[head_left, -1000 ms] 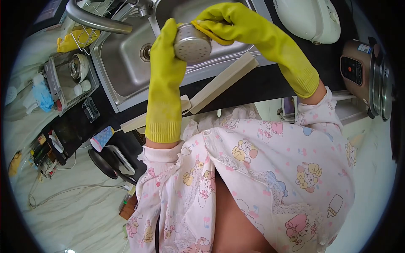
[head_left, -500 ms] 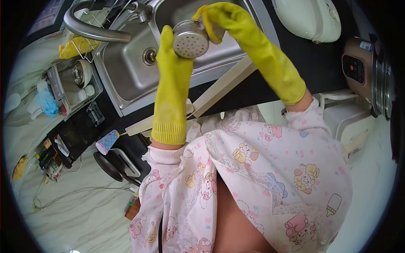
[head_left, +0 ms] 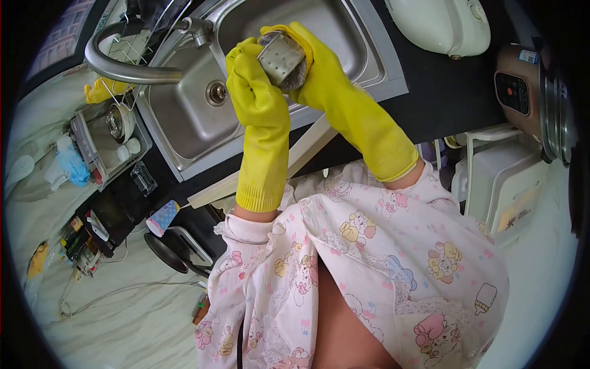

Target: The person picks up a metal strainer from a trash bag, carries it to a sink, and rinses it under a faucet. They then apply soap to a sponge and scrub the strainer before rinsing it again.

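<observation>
Both my hands are in yellow rubber gloves, held together above the sink. My left hand [head_left: 251, 77] has its fingers curled against a small perforated stainless-steel strainer cup [head_left: 281, 60], which is tilted with its holed surface toward me. My right hand [head_left: 312, 58] wraps the cup's other side. It presses a grey scouring pad [head_left: 297, 77] with a yellow edge against the metal; most of the pad is hidden by the glove and the cup.
Below my hands is a two-bowl steel sink [head_left: 178, 132] with a curved faucet [head_left: 126, 74]. A dish rack [head_left: 92, 147] stands at left. A white appliance [head_left: 439, 27] and a brown cooker [head_left: 519, 86] are at right. A patterned paper cup [head_left: 163, 218] sits near a black pan [head_left: 165, 252].
My right hand has come down and closed round the strainer cup with the pad. The cup has turned and tilted, and my left fingers are now curled rather than upright.
</observation>
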### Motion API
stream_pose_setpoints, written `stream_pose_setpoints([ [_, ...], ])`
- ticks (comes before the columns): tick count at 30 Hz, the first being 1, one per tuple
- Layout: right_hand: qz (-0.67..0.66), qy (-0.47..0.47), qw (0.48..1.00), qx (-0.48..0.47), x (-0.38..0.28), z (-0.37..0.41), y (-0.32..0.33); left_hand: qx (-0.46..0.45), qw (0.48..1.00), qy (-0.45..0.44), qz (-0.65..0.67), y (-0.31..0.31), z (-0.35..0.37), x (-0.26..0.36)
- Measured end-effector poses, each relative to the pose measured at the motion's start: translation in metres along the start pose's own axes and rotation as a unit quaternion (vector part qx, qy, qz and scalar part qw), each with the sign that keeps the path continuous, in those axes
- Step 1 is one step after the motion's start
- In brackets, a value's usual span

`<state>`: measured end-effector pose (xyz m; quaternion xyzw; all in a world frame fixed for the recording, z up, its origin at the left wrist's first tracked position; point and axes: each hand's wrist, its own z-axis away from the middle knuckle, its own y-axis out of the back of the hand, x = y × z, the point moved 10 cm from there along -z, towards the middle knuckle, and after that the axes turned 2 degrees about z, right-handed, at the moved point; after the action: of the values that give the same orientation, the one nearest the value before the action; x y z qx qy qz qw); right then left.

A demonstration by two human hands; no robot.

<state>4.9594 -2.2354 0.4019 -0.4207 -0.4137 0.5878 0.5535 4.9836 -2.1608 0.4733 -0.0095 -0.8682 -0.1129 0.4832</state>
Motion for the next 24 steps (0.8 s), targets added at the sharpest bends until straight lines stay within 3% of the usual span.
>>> stream_pose_setpoints([
  [2, 0.045, 0.068, 0.995, 0.05, -0.011, 0.004, 0.002, 0.013, 0.981, 0.108, 0.16, -0.002, 0.003, -0.02],
  [3, 0.044, 0.065, 0.996, 0.051, -0.011, 0.004, 0.009, -0.019, 0.981, 0.162, 0.101, 0.001, 0.006, -0.027],
  [4, 0.337, 0.243, 0.909, 0.025, -0.045, 0.016, -0.001, -0.017, 0.981, 0.162, 0.1, 0.006, 0.008, -0.029],
  [5, 0.587, 0.392, 0.708, -0.004, -0.056, 0.034, -0.028, -0.024, 0.985, 0.169, 0.041, 0.01, 0.011, -0.035],
  [6, 0.586, 0.392, 0.709, -0.003, -0.055, 0.032, -0.032, -0.033, 0.984, 0.176, -0.019, 0.012, 0.012, -0.037],
  [7, 0.531, 0.334, 0.779, 0.019, -0.054, 0.021, -0.023, -0.033, 0.984, 0.175, -0.021, 0.013, 0.013, -0.037],
  [8, 0.47, 0.269, 0.84, 0.042, -0.048, 0.012, -0.014, -0.014, 0.971, 0.233, 0.04, 0.015, 0.017, -0.047],
  [9, 0.471, 0.268, 0.84, 0.042, -0.048, 0.013, -0.017, 0.005, 0.952, 0.289, 0.101, 0.015, 0.02, -0.054],
  [10, 0.445, 0.237, 0.863, 0.03, -0.041, 0.012, -0.017, 0.007, 0.952, 0.29, 0.101, 0.012, 0.012, -0.042],
  [12, 0.42, 0.201, 0.885, 0.014, -0.035, 0.01, -0.017, 0.099, 0.856, 0.38, 0.336, 0.003, 0.009, -0.037],
  [13, 0.379, 0.185, 0.906, -0.035, -0.033, 0.011, -0.02, 0.12, 0.806, 0.447, 0.369, 0.004, 0.018, -0.061],
  [14, 0.336, 0.17, 0.922, -0.086, -0.03, 0.011, -0.025, 0.12, 0.808, 0.444, 0.368, 0.007, 0.016, -0.066],
  [18, 0.395, 0.153, 0.903, -0.073, -0.028, 0.002, -0.019, 0.11, 0.793, 0.483, 0.355, 0.005, 0.015, -0.066],
  [21, 0.447, 0.105, 0.885, -0.073, -0.036, 0.005, -0.023, 0.095, 0.828, 0.49, 0.256, 0.012, 0.019, -0.068],
  [22, 0.447, 0.103, 0.886, -0.071, -0.04, 0.003, -0.024, 0.006, 0.847, 0.498, 0.184, 0.008, 0.019, -0.069],
  [23, 0.583, 0.123, 0.801, -0.055, -0.047, -0.001, -0.025, -0.084, 0.855, 0.5, 0.111, 0.002, 0.02, -0.069],
  [24, 0.703, 0.138, 0.697, -0.036, -0.053, -0.002, -0.027, -0.085, 0.853, 0.503, 0.112, 0.002, 0.02, -0.067],
])
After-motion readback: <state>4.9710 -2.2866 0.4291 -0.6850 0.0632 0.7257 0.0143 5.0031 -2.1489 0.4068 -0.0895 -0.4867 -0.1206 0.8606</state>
